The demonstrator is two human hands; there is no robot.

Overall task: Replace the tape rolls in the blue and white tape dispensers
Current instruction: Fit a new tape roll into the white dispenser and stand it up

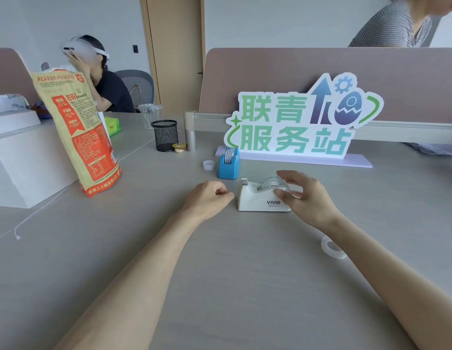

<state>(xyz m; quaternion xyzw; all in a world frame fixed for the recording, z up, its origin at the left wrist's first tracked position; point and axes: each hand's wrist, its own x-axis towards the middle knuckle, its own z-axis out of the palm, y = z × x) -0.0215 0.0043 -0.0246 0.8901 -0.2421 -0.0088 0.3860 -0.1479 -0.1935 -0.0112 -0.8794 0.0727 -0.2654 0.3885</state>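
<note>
The white tape dispenser [264, 198] sits on the table [219, 286] between your two hands, with a clear tape roll [271, 183] seated in its cradle. Your right hand [305, 195] is over the rear of it, fingers spread and half open, thumb and fingertips touching the roll's rim and the dispenser's back end. Your left hand [207, 197] rests on the table just beside the dispenser's cutter end, fingers curled loosely into a near fist, holding nothing that you can see.

The blue tape dispenser [229, 164] stands a little farther toward the far edge, well apart from both hands, with a roll [229, 155] upright in it. A small white cap [208, 164] lies just beside it on the left. A second clear tape roll [332, 248] lies flat on the table behind your right forearm.

Along the far edge stand a green-lettered sign [300, 122], a black mesh pen cup [165, 135] and a small yellow-lidded tub [179, 147]. A tall printed paper bag [78, 130] stands toward the left edge.
</note>
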